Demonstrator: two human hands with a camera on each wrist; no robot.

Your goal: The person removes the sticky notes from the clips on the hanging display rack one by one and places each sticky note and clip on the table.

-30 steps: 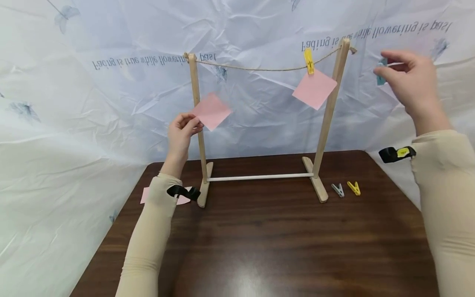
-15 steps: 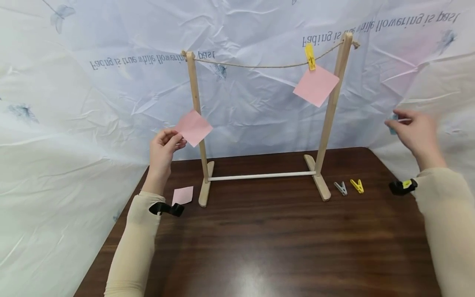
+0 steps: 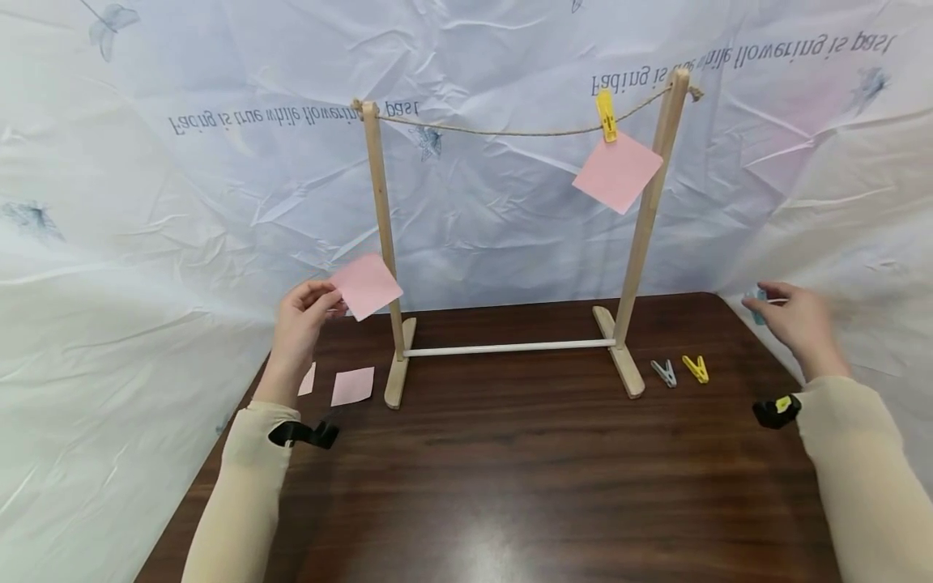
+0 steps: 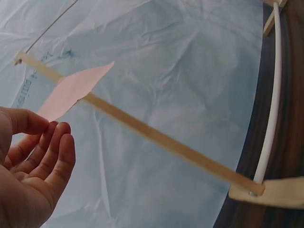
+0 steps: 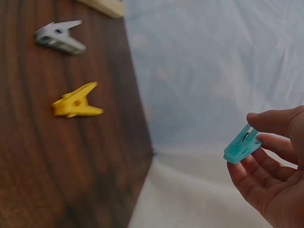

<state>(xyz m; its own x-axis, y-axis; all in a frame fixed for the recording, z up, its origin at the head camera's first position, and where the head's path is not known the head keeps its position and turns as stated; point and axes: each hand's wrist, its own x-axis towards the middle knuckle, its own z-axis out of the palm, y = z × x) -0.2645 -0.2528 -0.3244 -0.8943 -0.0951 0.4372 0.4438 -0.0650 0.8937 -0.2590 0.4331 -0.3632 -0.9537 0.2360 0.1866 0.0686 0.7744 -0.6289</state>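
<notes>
My left hand (image 3: 302, 320) pinches a square pink paper (image 3: 366, 287) by one corner, in front of the rack's left post. In the left wrist view the paper (image 4: 76, 90) juts out from between thumb and fingertips. My right hand (image 3: 802, 324), out past the table's right rear edge, holds a teal clothespin (image 5: 242, 145) between thumb and fingers. Another pink paper (image 3: 618, 173) hangs by a corner from the twine (image 3: 496, 131), held by a yellow clothespin (image 3: 607, 116) near the right post.
The wooden rack (image 3: 649, 219) stands at the table's rear, with a white rod (image 3: 510, 348) low between its posts. Right of it lie a grey clothespin (image 3: 664, 373) and a yellow clothespin (image 3: 696, 369). Pink papers (image 3: 353, 386) lie left of it. White sheeting (image 3: 496, 227) hangs behind.
Both hands have come down from higher up, the left one also moving left with its pink paper. The teal clothespin is lowered in the right hand. The hanging paper stays put.
</notes>
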